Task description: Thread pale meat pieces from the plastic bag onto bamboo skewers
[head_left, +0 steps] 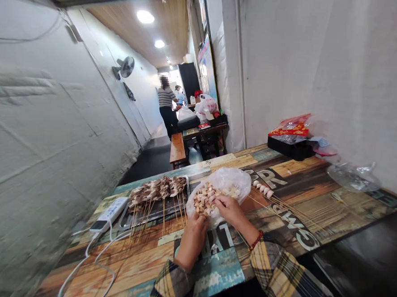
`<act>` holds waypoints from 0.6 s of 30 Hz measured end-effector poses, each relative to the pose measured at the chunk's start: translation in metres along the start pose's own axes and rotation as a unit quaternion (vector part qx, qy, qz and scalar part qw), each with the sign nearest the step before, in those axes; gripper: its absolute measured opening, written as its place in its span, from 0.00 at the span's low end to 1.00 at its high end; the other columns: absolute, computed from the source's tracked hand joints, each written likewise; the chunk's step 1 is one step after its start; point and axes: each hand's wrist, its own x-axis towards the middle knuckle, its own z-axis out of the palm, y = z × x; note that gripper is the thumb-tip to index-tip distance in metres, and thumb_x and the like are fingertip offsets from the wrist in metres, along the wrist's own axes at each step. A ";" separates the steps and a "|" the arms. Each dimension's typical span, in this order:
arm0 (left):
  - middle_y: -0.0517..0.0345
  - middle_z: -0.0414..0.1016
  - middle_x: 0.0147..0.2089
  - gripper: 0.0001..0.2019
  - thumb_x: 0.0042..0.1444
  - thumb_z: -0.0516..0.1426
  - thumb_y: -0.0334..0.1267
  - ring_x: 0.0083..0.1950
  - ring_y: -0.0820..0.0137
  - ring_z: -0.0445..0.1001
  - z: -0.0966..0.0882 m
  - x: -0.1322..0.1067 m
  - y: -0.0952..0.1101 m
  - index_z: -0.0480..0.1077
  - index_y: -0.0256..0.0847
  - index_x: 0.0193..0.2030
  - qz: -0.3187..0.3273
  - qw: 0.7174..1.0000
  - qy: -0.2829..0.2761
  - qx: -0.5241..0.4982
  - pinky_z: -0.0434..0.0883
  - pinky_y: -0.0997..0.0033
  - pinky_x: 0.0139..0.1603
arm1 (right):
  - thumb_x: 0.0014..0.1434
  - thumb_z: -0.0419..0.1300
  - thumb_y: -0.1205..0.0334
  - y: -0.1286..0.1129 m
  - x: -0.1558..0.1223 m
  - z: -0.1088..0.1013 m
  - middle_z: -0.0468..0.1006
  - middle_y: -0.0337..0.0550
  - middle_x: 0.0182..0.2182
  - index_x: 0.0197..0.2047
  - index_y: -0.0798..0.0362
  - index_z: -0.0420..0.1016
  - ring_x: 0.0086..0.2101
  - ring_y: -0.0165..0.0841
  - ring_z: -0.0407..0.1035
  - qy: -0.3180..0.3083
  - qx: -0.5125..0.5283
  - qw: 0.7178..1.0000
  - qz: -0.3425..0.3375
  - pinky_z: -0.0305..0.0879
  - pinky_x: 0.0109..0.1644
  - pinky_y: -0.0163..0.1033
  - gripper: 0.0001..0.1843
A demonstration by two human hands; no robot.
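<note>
two hands: left hand [195, 226] and right hand [226, 208] reach into one plastic bag [232, 182] of meat pieces [205, 199] mid-surface [137, 261]; neither grip's closure can be told.

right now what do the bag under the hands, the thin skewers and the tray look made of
The clear crinkled bag of meat pieces looks like thin plastic film: translucent, glossy, wrinkled. The thin pale skewer sticks look like bamboo or wood, matte tan. The shallow grey tray under them seems metal, with a dull sheen.
</note>
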 end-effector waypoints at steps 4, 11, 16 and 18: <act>0.51 0.70 0.38 0.07 0.56 0.51 0.31 0.40 0.64 0.71 -0.001 -0.007 0.001 0.69 0.42 0.30 -0.004 0.999 0.014 -0.033 0.69 0.65 0.41 | 0.61 0.52 0.62 -0.001 0.000 0.001 0.68 0.35 0.20 0.23 0.54 0.71 0.25 0.28 0.63 -0.003 -0.005 1.000 -0.012 0.50 0.29 0.31 0.16; 0.55 0.73 0.31 0.08 0.56 0.54 0.40 0.34 0.64 0.72 -0.006 -0.009 -0.005 0.72 0.42 0.38 -0.093 0.987 0.070 -0.108 0.67 0.66 0.37 | 0.61 0.52 0.63 -0.003 0.000 0.000 0.72 0.36 0.21 0.26 0.54 0.74 0.26 0.29 0.65 -0.013 0.014 1.000 -0.019 0.53 0.30 0.31 0.15; 0.60 0.71 0.25 0.13 0.48 0.61 0.46 0.24 0.72 0.68 -0.018 -0.007 -0.004 0.70 0.38 0.34 -0.200 0.924 0.117 -0.305 0.63 0.75 0.24 | 0.61 0.52 0.64 -0.004 -0.001 0.001 0.77 0.39 0.26 0.32 0.53 0.78 0.30 0.31 0.68 -0.017 0.034 0.999 -0.017 0.57 0.33 0.31 0.14; 0.63 0.68 0.22 0.14 0.47 0.62 0.48 0.19 0.76 0.64 -0.025 -0.004 0.000 0.69 0.37 0.29 -0.225 0.892 0.133 -0.369 0.60 0.78 0.20 | 0.61 0.52 0.64 -0.005 -0.001 0.001 0.77 0.39 0.26 0.31 0.54 0.78 0.29 0.31 0.68 -0.019 0.029 0.999 -0.018 0.57 0.33 0.32 0.14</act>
